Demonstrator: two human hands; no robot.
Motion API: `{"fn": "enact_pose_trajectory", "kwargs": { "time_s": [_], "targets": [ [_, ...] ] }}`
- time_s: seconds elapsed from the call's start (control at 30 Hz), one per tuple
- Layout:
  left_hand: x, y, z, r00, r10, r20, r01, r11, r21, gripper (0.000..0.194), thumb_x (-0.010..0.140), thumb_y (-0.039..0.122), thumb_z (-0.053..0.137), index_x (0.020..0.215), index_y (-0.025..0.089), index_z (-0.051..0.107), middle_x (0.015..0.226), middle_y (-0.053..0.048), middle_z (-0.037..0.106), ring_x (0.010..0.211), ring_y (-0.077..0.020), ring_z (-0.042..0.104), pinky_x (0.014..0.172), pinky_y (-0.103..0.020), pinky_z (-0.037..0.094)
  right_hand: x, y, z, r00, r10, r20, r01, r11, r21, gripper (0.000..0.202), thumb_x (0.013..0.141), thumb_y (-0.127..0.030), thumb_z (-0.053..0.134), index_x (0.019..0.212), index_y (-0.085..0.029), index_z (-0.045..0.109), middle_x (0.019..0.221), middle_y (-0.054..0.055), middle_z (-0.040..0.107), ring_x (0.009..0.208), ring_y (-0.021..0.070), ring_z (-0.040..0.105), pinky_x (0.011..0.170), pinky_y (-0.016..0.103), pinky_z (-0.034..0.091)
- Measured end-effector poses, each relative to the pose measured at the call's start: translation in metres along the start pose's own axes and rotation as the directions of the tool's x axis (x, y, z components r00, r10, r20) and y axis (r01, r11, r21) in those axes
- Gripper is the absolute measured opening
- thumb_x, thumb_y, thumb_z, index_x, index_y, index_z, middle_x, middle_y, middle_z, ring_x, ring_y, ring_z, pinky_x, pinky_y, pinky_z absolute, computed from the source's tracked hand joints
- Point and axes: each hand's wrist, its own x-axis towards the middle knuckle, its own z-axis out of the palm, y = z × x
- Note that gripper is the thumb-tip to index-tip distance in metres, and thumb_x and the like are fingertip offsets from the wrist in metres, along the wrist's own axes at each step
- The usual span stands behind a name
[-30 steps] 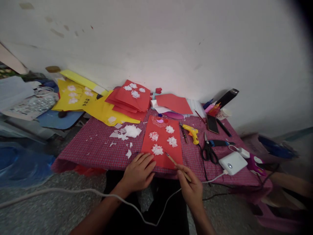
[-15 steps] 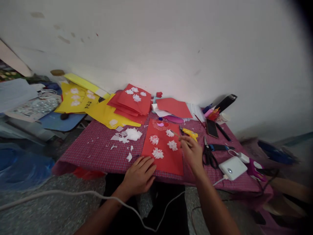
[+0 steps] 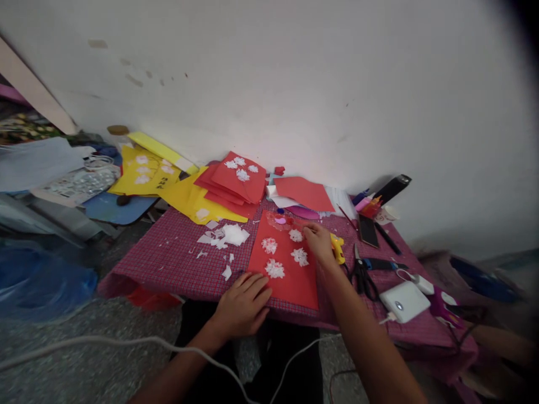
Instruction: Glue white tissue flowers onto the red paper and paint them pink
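Note:
A sheet of red paper (image 3: 292, 289) lies before me with several white paper flowers on it, some tinged pink, such as the nearest flower (image 3: 274, 268). My left hand (image 3: 244, 303) rests open, fingers flat over the sheet's lower left corner. At the sheet's top sits a clear palette (image 3: 273, 223) with pink and red paint. My right hand (image 3: 318, 240) is closed on a thin paintbrush (image 3: 298, 224), whose tip is at the palette's red paint. The hand partly covers a yellow glue gun (image 3: 337, 248).
White paper scraps (image 3: 227, 235) lie left of the sheet. Behind are stacked red papers (image 3: 236, 185) and yellow paper (image 3: 185, 196). To the right are scissors (image 3: 362, 275), a phone (image 3: 368, 231) and a white power bank (image 3: 405, 301). A white cable (image 3: 151, 341) crosses in front of my legs.
My right hand has moved forward and slightly left, taking the paintbrush from the top white flower to the palette. My left hand stays on the red sheet. The view has shifted a little.

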Motion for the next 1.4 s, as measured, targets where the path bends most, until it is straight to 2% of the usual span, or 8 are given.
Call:
{"fn": "enact_pose_trajectory", "kwargs": {
  "time_s": [0.2, 0.3, 0.4, 0.5, 0.6, 0.7, 0.97, 1.4],
  "targets": [
    [0.001, 0.0, -0.002, 1.0, 0.008, 0.024, -0.008, 1.0, -0.007, 0.039, 0.089, 0.034, 0.063, 0.126, 0.021, 0.062, 0.138, -0.008, 0.063, 0.133, -0.0275, 0.053, 0.118, -0.048, 0.037, -0.005, -0.006, -0.005, 0.999, 0.016, -0.049, -0.013, 0.999, 0.052, 0.027, 0.074, -0.037, 0.063, 0.086, -0.016, 0.074, 0.077, 0.006, 0.074, 0.065, 0.0186, 0.063, 0.06, 0.029, 0.048],
    [0.0, -0.001, -0.001, 0.999, 0.009, 0.036, -0.009, 1.0, -0.004, 0.039, 0.09, 0.034, 0.062, 0.127, 0.021, 0.062, 0.14, -0.009, 0.062, 0.134, -0.0288, 0.053, 0.118, -0.05, 0.037, -0.025, -0.018, -0.019, 0.997, 0.02, -0.071, -0.014, 0.997, 0.082, 0.026, 0.076, -0.036, 0.064, 0.09, -0.016, 0.073, 0.082, 0.006, 0.074, 0.064, 0.0166, 0.062, 0.06, 0.027, 0.048],
    [-0.001, -0.002, 0.0, 0.999, 0.009, 0.037, -0.009, 1.0, -0.002, 0.039, 0.091, 0.034, 0.061, 0.128, 0.021, 0.062, 0.142, -0.009, 0.061, 0.135, -0.0298, 0.052, 0.118, -0.051, 0.036, -0.07, -0.028, -0.038, 0.998, 0.028, -0.064, -0.022, 0.995, 0.092, 0.025, 0.081, -0.036, 0.065, 0.093, -0.016, 0.074, 0.081, 0.005, 0.074, 0.062, 0.0149, 0.062, 0.056, 0.025, 0.048],
    [0.0, -0.001, -0.001, 0.999, 0.005, 0.036, -0.005, 1.0, -0.009, 0.039, 0.092, 0.035, 0.061, 0.129, 0.021, 0.062, 0.141, -0.009, 0.061, 0.135, -0.0289, 0.052, 0.119, -0.05, 0.036, -0.134, -0.028, -0.051, 0.998, 0.053, -0.021, -0.05, 0.99, 0.132, 0.023, 0.085, -0.035, 0.069, 0.099, -0.019, 0.076, 0.086, 0.005, 0.076, 0.067, 0.0162, 0.067, 0.06, 0.025, 0.052],
    [0.001, 0.0, -0.003, 0.999, 0.005, 0.042, -0.005, 1.0, -0.015, 0.04, 0.092, 0.035, 0.061, 0.129, 0.02, 0.062, 0.141, -0.009, 0.062, 0.134, -0.0284, 0.053, 0.118, -0.049, 0.037, -0.192, -0.022, -0.054, 0.997, 0.075, 0.008, -0.075, 0.987, 0.145, 0.018, 0.088, -0.033, 0.07, 0.1, -0.021, 0.077, 0.089, 0.006, 0.079, 0.069, 0.018, 0.071, 0.063, 0.027, 0.057],
    [0.002, 0.0, -0.004, 0.999, 0.001, 0.037, -0.001, 1.0, -0.016, 0.039, 0.091, 0.034, 0.062, 0.128, 0.021, 0.063, 0.141, -0.01, 0.062, 0.135, -0.0287, 0.053, 0.118, -0.049, 0.037, -0.223, -0.015, -0.048, 0.999, 0.027, 0.033, -0.03, 0.995, 0.098, 0.017, 0.091, -0.03, 0.069, 0.105, -0.023, 0.077, 0.096, 0.006, 0.08, 0.081, 0.0208, 0.075, 0.074, 0.031, 0.06],
    [0.001, -0.001, -0.004, 0.999, 0.015, 0.035, -0.015, 1.0, -0.016, 0.038, 0.091, 0.033, 0.061, 0.128, 0.021, 0.063, 0.141, -0.01, 0.062, 0.136, -0.0286, 0.052, 0.118, -0.05, 0.038, -0.226, -0.014, -0.037, 0.985, -0.138, 0.102, 0.142, 0.989, -0.033, 0.019, 0.095, -0.024, 0.064, 0.11, -0.026, 0.076, 0.104, 0.005, 0.078, 0.095, 0.0219, 0.074, 0.087, 0.033, 0.058],
    [0.001, -0.002, -0.003, 0.998, 0.012, 0.057, -0.011, 1.0, -0.019, 0.039, 0.092, 0.033, 0.06, 0.129, 0.02, 0.062, 0.143, -0.01, 0.06, 0.137, -0.0289, 0.051, 0.119, -0.05, 0.037, -0.224, -0.024, -0.037, 0.975, -0.184, 0.123, 0.191, 0.98, -0.049, 0.019, 0.094, -0.022, 0.063, 0.107, -0.028, 0.076, 0.1, 0.004, 0.078, 0.092, 0.0237, 0.075, 0.083, 0.035, 0.06]
  ]
}}
